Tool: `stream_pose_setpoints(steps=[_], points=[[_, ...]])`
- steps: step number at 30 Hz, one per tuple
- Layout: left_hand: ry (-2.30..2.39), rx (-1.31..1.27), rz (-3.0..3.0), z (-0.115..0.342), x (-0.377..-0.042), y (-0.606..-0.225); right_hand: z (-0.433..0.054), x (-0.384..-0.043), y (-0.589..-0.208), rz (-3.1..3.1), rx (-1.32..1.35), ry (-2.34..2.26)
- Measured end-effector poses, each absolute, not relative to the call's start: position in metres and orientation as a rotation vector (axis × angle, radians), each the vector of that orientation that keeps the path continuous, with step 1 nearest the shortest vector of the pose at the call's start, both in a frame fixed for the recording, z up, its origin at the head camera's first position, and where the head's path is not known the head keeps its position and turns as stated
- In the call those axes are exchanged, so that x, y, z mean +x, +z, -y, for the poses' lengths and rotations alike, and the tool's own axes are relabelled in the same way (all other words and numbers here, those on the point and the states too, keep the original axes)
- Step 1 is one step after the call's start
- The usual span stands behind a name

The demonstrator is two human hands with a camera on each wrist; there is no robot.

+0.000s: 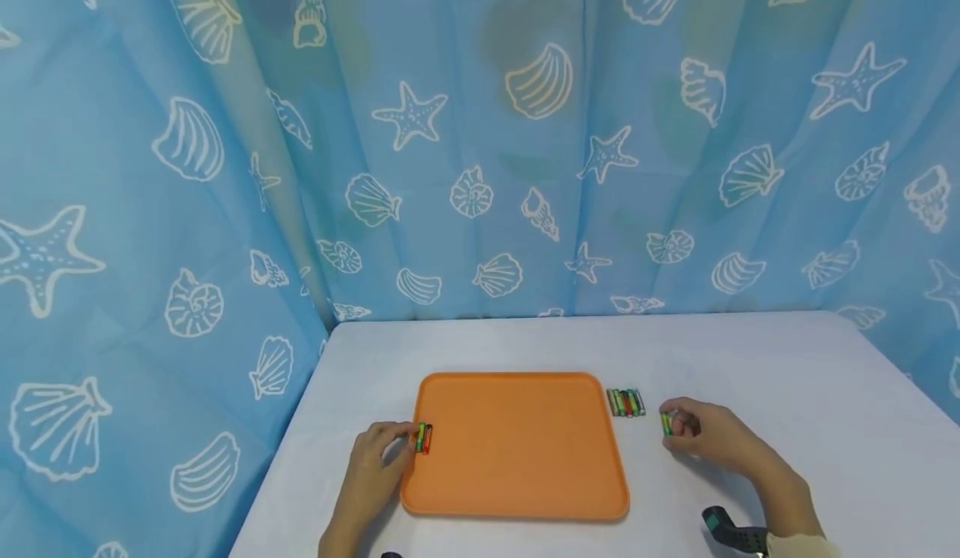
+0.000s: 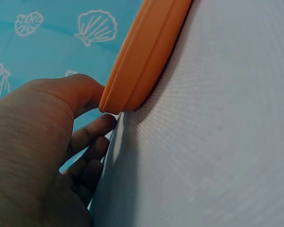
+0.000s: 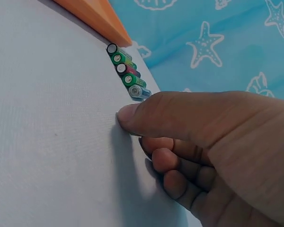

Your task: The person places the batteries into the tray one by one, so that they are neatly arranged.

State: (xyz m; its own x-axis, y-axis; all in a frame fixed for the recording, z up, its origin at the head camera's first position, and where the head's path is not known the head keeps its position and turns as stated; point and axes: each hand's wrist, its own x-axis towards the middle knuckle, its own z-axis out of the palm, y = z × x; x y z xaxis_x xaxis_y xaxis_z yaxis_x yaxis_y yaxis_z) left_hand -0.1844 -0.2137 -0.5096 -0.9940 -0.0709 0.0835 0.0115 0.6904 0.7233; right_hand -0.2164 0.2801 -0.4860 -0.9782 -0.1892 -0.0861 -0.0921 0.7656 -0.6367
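Blue cloth (image 1: 480, 108) printed with white shells and starfish hangs behind a white table (image 1: 765, 358). On the table lies an orange tray (image 1: 517, 449), its rim raised all round. The left hand (image 1: 375, 458) is at the tray's left edge, thumb and index finger parted; the right hand (image 1: 708, 433) is well clear of the other side, a black strap (image 1: 742, 537) behind it at the wrist. Five batteries (image 1: 626, 403) stand in a tight side-by-side row on the table, just beside the tray's right edge. Inside the left edge, a green battery (image 1: 421, 438) and a red battery (image 1: 427, 439) lie parallel. The left fingertips reach the green one; whether they pinch it I cannot tell. Thumb and fingertip of the right hand pinch a single green-and-yellow battery (image 1: 666, 424) end to end.
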Motion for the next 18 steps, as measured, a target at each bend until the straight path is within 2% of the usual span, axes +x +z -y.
stream_pose_setpoints(steps=[8, 18], points=[[-1.202, -0.012, 2.747, 0.216, -0.186, -0.514, -0.268, -0.215, -0.468, -2.894, -0.394, -1.137], [-1.167, -0.07, 2.702, 0.219, -0.186, -0.515, -0.221, -0.211, -0.453, -2.898, -0.486, -1.207]])
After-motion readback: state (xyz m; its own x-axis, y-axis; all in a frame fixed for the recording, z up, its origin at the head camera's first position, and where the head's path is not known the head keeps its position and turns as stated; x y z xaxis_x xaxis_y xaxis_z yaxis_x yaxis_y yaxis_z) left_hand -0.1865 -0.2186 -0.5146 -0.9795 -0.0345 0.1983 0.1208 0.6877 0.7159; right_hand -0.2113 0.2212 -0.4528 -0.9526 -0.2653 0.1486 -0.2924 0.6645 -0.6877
